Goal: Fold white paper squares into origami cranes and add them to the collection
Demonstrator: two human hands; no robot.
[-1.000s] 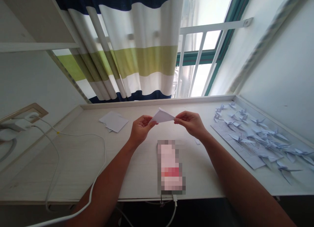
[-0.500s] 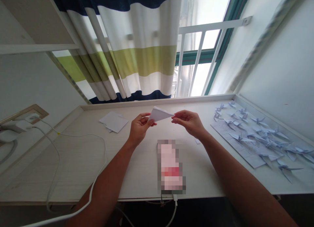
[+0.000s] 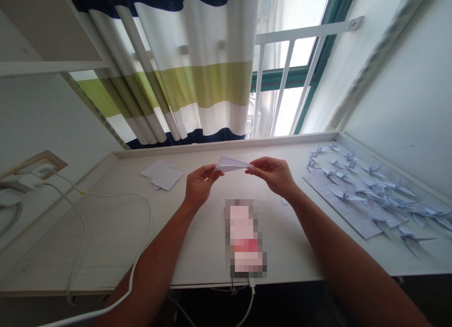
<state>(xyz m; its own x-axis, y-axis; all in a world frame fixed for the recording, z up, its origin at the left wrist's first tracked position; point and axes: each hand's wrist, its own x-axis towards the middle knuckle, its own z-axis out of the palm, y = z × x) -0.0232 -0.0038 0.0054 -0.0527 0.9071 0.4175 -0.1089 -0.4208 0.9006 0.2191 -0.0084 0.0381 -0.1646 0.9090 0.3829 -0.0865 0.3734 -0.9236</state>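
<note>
A folded piece of white paper (image 3: 231, 164), tapering to a point on the right, is held above the desk between both hands. My left hand (image 3: 200, 183) pinches its wider left end between thumb and fingers. At the pointed right end, the thumb and fingertips of my right hand (image 3: 272, 174) are closed on the tip. A narrow gap shows between the paper's layers along the near side. To the left of my left hand, loose white paper sheets (image 3: 166, 177) lie overlapping on the desk.
Several folded paper cranes (image 3: 374, 190) spread over the desk's right side, some on a printed sheet (image 3: 348, 218). A pixelated phone (image 3: 246, 237) with a cable plugged in lies near the front edge. A white cable (image 3: 151, 214) loops across the left. A raised rim (image 3: 226, 145) borders the back.
The folded paper has tipped so that its near edge and a gap between layers show, where its broad face showed before. Both hands keep their hold, and the view has shifted slightly.
</note>
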